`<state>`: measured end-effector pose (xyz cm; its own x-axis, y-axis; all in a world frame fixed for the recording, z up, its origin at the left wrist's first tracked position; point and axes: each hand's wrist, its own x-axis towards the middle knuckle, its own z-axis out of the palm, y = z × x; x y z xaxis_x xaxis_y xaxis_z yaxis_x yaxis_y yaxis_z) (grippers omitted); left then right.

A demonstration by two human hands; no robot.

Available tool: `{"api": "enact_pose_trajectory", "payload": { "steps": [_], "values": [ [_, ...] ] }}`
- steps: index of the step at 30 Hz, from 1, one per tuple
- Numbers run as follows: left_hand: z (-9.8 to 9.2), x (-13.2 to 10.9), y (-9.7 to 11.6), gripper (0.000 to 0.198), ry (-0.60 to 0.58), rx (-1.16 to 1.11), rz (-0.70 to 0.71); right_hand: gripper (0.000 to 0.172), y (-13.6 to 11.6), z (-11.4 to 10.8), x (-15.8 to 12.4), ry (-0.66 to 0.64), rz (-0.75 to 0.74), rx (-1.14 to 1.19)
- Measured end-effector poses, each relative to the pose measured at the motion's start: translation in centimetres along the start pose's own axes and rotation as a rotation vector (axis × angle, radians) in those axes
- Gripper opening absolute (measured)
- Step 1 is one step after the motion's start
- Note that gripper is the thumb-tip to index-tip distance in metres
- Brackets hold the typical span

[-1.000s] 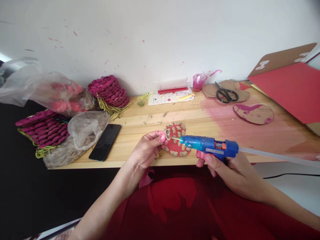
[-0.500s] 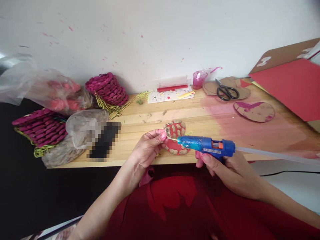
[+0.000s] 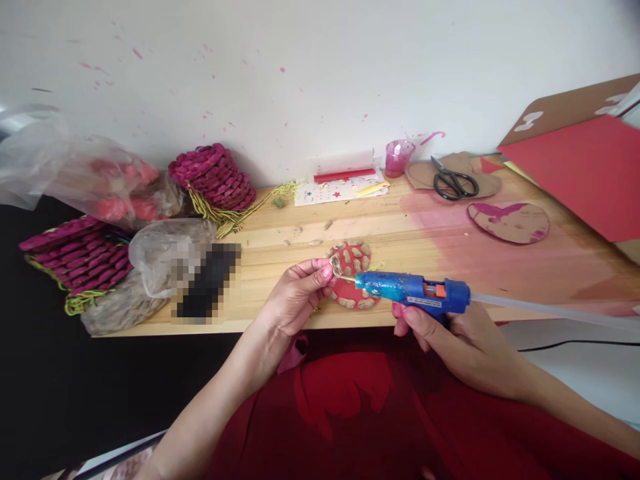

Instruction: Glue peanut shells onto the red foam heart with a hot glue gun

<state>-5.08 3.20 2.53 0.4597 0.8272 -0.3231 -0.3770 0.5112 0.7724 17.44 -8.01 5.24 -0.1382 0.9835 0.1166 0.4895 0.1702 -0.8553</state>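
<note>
Between thumb and fingers, my left hand [image 3: 300, 293] pinches a peanut shell piece [image 3: 336, 266], its hollow side facing the glue gun's nozzle. My right hand [image 3: 450, 337] is wrapped round the handle of a blue glue gun [image 3: 413, 291], which points left with its tip at the shell. A long clear glue stick [image 3: 540, 311] sticks out of the gun's back. Under the shell and nozzle lies a red piece [image 3: 345, 290] covered with several peanut shells, near the table's front edge. My left hand and the gun hide part of it.
Purple braided bundles [image 3: 215, 177] and plastic bags [image 3: 165, 257] fill the left side. Behind are loose shells [image 3: 315, 242], a pink cup [image 3: 399, 158] and black scissors [image 3: 454, 185] on cardboard. A painted cardboard oval [image 3: 509, 223] and red sheet [image 3: 575, 173] lie right.
Both hands hold nearly the same pose, the nozzle still at the shell. The view has shifted very slightly.
</note>
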Motion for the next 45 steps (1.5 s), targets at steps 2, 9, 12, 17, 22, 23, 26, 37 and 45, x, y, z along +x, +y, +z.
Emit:
{"api": "enact_pose_trajectory", "payload": {
  "steps": [2,9,12,17,22,23,26,37,45],
  "values": [
    [0.0,0.0,0.0,0.032,-0.001,0.001,0.0,0.03,0.0,0.0,-0.1,0.0,-0.003,-0.006],
    [0.0,0.0,0.0,0.031,-0.003,-0.005,0.002,0.029,0.3,0.1,-0.1,0.003,0.008,0.013],
    [0.0,0.0,0.0,0.031,-0.004,-0.004,0.0,0.03,0.3,0.1,0.0,0.004,0.003,0.003],
    [-0.1,0.0,0.0,0.032,-0.004,-0.004,0.004,0.031,0.3,0.1,0.0,0.004,-0.001,0.003],
    [0.0,0.0,0.0,0.032,-0.003,-0.002,0.0,0.03,0.7,0.1,-0.2,0.005,0.004,0.018],
    [0.1,-0.1,0.0,0.032,-0.003,-0.002,-0.003,0.03,0.8,0.1,-0.2,0.004,0.007,0.021],
    [0.1,0.0,0.0,0.032,-0.007,0.002,-0.006,0.03,0.9,0.1,-0.2,0.005,0.011,0.031],
    [0.1,-0.1,0.5,0.034,0.037,0.105,0.079,0.032,1.2,0.1,0.0,0.018,0.079,0.074],
    [-0.4,0.3,1.3,0.005,0.108,1.023,0.596,0.04,3.0,0.6,2.0,0.185,0.33,0.48]
  ]
}}
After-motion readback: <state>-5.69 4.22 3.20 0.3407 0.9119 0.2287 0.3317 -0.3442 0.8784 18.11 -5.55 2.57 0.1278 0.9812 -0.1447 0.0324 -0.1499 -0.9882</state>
